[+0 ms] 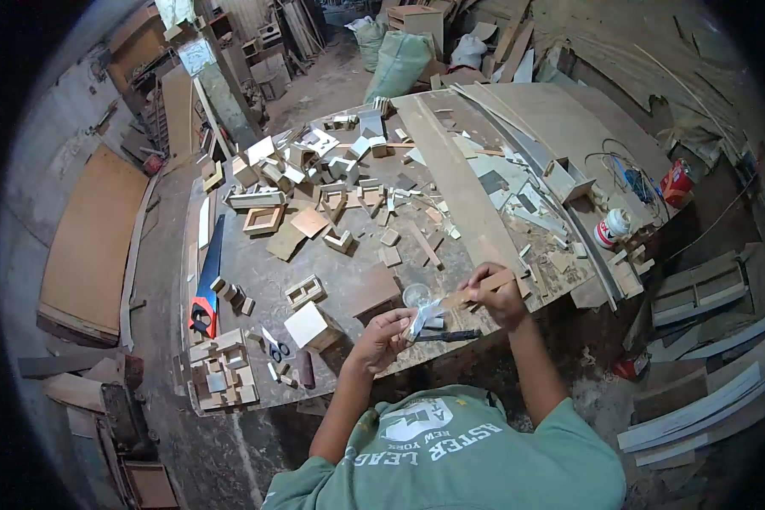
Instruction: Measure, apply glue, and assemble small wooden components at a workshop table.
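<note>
Near the front edge of the worktable, my right hand (pixel 499 296) is closed around a thin brown wooden strip (pixel 457 300). My left hand (pixel 382 342) pinches a pale, shiny, crumpled piece (pixel 425 318) that meets the strip's left end; its kind is unclear. Just below lies a black-handled tool (pixel 455 336), partly hidden. A small clear round tub (pixel 416 295) sits beyond the hands. To the left of my left hand stand a white-topped wooden block (pixel 312 326) and a brown box-like block (pixel 374 291).
Wood offcuts and small frames (pixel 293 170) are heaped across the table. At left lie a handsaw (pixel 208 276) with a red-black handle and scissors (pixel 275 346). A long board (pixel 455 170) crosses the right side, near a white bottle (pixel 612 228) and a red can (pixel 677 183).
</note>
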The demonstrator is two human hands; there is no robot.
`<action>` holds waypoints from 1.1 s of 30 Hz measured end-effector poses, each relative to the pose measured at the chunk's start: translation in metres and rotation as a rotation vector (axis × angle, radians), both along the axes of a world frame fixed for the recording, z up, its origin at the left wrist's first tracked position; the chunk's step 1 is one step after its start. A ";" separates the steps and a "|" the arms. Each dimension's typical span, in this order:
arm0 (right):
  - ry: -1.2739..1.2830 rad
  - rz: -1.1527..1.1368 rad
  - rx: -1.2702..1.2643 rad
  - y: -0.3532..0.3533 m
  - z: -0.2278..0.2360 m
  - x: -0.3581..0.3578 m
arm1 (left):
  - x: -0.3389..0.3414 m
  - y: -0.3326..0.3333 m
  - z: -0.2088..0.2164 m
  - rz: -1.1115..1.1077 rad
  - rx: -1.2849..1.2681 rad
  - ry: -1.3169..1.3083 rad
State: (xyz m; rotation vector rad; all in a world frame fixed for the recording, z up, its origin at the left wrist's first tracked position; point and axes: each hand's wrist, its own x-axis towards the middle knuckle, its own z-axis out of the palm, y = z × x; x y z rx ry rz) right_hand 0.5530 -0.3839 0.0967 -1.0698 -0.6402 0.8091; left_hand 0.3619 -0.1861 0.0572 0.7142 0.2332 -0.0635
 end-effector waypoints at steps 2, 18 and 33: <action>0.087 -0.101 0.063 -0.001 0.004 0.009 | 0.000 0.003 0.002 -0.008 0.023 0.013; 0.019 -0.074 0.074 0.004 0.007 0.006 | 0.005 0.009 -0.006 0.091 0.058 0.105; -0.125 -0.178 0.105 0.002 0.007 -0.003 | 0.010 0.006 -0.006 0.227 0.036 0.024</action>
